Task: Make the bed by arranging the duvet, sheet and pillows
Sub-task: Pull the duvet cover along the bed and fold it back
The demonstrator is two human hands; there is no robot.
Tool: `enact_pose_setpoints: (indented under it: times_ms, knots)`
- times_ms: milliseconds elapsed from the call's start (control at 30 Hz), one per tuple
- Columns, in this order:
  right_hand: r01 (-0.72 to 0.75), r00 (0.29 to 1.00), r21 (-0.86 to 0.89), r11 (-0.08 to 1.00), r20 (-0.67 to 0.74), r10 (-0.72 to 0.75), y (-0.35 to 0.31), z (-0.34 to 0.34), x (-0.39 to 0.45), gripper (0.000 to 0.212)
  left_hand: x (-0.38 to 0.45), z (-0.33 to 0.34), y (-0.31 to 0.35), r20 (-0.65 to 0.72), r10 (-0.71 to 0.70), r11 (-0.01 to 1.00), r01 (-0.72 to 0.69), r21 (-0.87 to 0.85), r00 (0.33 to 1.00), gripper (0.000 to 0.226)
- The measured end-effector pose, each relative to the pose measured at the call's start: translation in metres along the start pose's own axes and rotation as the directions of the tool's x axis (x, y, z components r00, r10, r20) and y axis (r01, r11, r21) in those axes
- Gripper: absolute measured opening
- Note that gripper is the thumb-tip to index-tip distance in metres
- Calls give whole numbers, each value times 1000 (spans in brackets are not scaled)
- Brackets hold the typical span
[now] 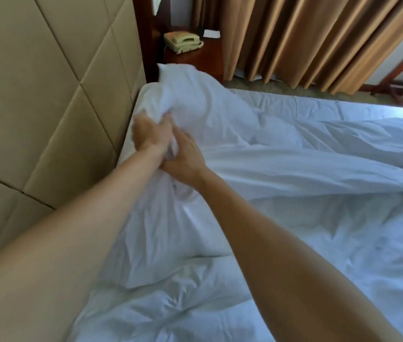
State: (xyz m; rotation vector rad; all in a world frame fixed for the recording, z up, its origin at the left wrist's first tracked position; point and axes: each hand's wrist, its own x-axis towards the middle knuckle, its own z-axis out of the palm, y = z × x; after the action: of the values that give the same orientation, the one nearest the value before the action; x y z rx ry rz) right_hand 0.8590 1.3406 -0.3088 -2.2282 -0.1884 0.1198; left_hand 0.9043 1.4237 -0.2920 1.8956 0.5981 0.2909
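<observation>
A rumpled white duvet (282, 169) covers most of the bed, bunched into a raised fold near the head end. My left hand (146, 134) grips a gathered edge of the duvet close to the padded headboard (47, 99). My right hand (185, 159) lies just beside it, fingers curled into the same bunch of white cloth. A white pillow (171, 72) peeks out at the far head corner, mostly hidden by the duvet. The flatter white sheet (319, 104) shows along the far side of the bed.
A dark wooden nightstand (195, 55) with a beige telephone (183, 41) stands beyond the bed's head corner. Tan curtains (306, 38) hang along the far wall, with a strip of carpet (257, 86) between them and the bed.
</observation>
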Motion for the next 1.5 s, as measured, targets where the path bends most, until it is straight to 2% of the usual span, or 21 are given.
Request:
enact_pose_setpoints:
  times_ms: [100, 167, 233, 300, 367, 400, 467, 567, 633, 733, 833, 967, 1033, 1100, 1200, 1233, 1300, 1333, 1400, 1433, 1500]
  knots:
    - [129, 991, 34, 991, 30, -130, -60, 17, 15, 99, 28, -59, 17, -162, 83, 993, -94, -64, 983, 40]
    - [151, 983, 118, 981, 83, -162, -83, 31, 21, 106, 48, -86, 19, -164, 133, 991, -134, 6, 977, 46]
    - [136, 973, 126, 983, 170, -156, -85, 46, 22, 116, 63, -96, 10, -84, 88, 972, -67, 225, 993, 54]
    - [57, 957, 82, 995, 281, -78, -72, 55, 15, 120, 61, -99, -9, 30, -58, 878, 36, 478, 998, 68]
    - [-51, 944, 47, 998, 329, 33, -48, 59, 0, 115, 42, -101, -31, 184, 6, 785, -119, 608, 983, 78]
    - [-70, 945, 7, 998, 321, 64, -31, 57, -8, 111, 31, -99, -42, 306, 105, 740, -280, 611, 946, 78]
    - [-39, 950, -225, 974, 295, 106, 8, 48, -20, 111, 7, -88, -65, 589, 215, 598, -582, 551, 779, 77]
    - [-16, 926, -626, 780, 286, 248, 59, 26, -38, 118, -32, -66, -98, 808, -12, 428, -728, 536, 589, 105]
    - [-50, 926, -711, 702, 231, 300, 81, 13, -45, 112, -44, -52, -122, 795, -134, 320, -734, 599, 591, 107]
    - [-118, 935, -768, 630, 128, 330, 107, 4, -45, 110, -49, -38, -139, 707, 13, 151, -700, 698, 707, 82]
    - [-127, 939, -777, 616, 105, 326, 131, 6, -48, 99, -48, -31, -139, 714, 132, 16, -721, 692, 688, 64]
    - [-127, 987, -737, 664, -27, 159, 136, -1, -64, 24, -39, -38, -137, 748, 160, 66, -763, 643, 644, 33]
    - [-106, 994, -714, 692, -90, 60, 121, -11, -72, 22, -43, -48, -125, 715, 204, 170, -743, 647, 669, 24]
    - [-68, 997, -683, 727, -77, 21, 90, -22, -79, 30, -44, -68, -109, 585, 266, 361, -642, 676, 766, 22]
    - [14, 977, -537, 844, 187, 103, 34, -26, -86, 41, -36, -119, -106, 337, 322, 601, -466, 650, 885, 21]
    - [27, 951, -472, 881, 283, 123, 20, -20, -91, 42, -39, -139, -112, 315, 371, 594, -484, 643, 873, 22]
    - [11, 874, -414, 910, 446, 192, 14, -2, -107, 47, -59, -172, -128, 412, 416, 432, -575, 694, 810, 22]
    - [7, 812, -451, 892, 523, 259, 21, 7, -119, 52, -75, -179, -135, 522, 340, 318, -618, 719, 782, 20]
    - [42, 679, -557, 830, 625, 385, 45, 24, -149, 57, -108, -179, -153, 667, -21, 221, -648, 729, 744, 23]
    - [51, 645, -579, 814, 641, 416, 54, 29, -165, 56, -124, -177, -162, 674, -187, 213, -641, 738, 714, 25]
    - [22, 657, -570, 821, 628, 418, 60, 34, -188, 53, -150, -173, -177, 675, -301, 191, -651, 734, 673, 23]
